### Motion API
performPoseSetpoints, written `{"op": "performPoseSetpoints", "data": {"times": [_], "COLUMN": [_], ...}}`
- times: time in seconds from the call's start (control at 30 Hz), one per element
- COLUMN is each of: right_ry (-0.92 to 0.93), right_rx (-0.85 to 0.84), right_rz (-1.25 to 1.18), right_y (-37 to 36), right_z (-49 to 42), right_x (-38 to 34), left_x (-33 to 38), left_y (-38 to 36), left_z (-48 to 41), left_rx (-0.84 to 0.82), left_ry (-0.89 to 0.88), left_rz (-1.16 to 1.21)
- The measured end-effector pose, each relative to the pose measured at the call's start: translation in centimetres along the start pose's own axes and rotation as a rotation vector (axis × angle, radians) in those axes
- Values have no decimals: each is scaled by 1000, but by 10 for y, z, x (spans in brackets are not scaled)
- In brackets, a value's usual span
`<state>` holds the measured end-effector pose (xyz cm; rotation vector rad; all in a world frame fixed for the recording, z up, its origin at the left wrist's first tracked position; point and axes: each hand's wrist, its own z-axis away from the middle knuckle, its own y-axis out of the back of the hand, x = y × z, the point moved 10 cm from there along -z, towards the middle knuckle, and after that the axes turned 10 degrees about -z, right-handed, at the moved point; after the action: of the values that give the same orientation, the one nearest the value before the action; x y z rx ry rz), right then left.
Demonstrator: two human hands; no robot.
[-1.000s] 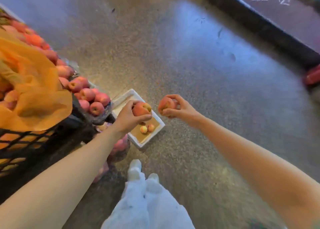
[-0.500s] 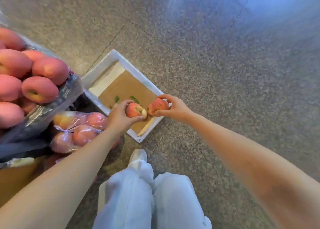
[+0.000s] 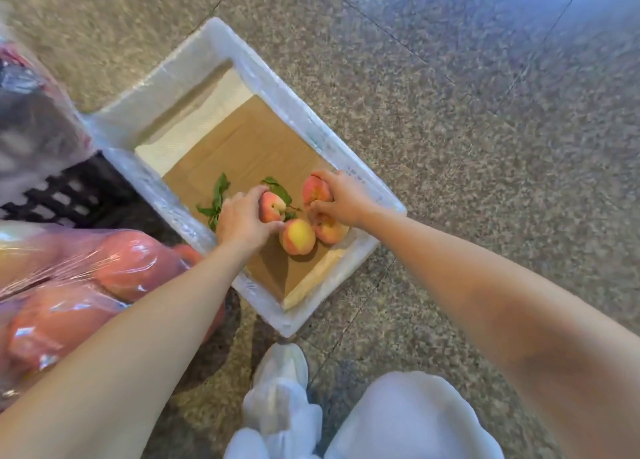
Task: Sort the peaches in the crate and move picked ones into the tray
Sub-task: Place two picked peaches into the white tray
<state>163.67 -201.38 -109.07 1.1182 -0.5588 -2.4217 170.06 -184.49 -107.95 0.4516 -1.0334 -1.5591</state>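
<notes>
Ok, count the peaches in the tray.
4: left hand grips a pink peach, right hand a red peach; a yellowish peach lies loose, fourth peach under right hand. Others possibly hidden.

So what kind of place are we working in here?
Likely a fruit sorting or market spot at floor level: a black plastic crate, peaches in plastic bags, and a white foam tray lined with cardboard on speckled stone floor tiles.

Four reddish-yellow peaches [image 3: 297,240] clustered together — inside the white tray [image 3: 242,56]
</notes>
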Motion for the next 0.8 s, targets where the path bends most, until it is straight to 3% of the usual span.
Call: {"op": "performPoseSetpoints", "data": {"times": [0.37, 0.6, 0.8], "right_ry": [-53, -6, 62], "right_rx": [34, 46, 113], "right_rz": [-49, -216, -326], "right_y": [2, 68, 156], "right_z": [13, 139, 280], "right_x": [-4, -83, -187], "left_x": [13, 77, 134], "left_y": [-1, 83, 220], "left_z": [15, 124, 249], "left_rx": [-45, -43, 18], "left_ry": [12, -61, -80], "left_rz": [-34, 65, 236]}}
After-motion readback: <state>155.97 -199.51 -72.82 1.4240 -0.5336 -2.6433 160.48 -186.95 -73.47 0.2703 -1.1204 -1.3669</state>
